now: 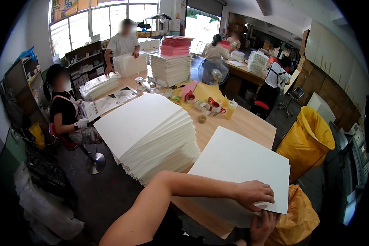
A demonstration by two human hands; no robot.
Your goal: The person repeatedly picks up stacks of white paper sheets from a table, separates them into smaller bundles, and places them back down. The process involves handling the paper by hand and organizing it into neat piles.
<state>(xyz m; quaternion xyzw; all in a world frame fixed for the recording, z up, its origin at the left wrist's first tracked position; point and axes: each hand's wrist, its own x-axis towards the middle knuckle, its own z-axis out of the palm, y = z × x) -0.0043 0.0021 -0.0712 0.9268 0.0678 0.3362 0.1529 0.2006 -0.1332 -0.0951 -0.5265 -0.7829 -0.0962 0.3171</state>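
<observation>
A large white sheet (246, 160) lies on top of a low white stack at the table's near right corner. My left arm reaches across it, and my left hand (253, 194) is closed at the sheet's near right corner with its fingers bent. Just below, my right hand (265, 226) is closed around the near edge, its fingertips close to the left hand. How many layers the fingers hold is hidden. Left of this stands a tall fanned stack of white sheets (160, 139), its layers stepped unevenly.
On the wooden table (250, 129) are tape dispensers (214, 105), a tape roll (202, 119) and a yellow bottle (231, 109). A yellow bag (305, 139) and an orange sack (297, 217) stand right. A seated person (63, 102) and a standing person (123, 45) work at left.
</observation>
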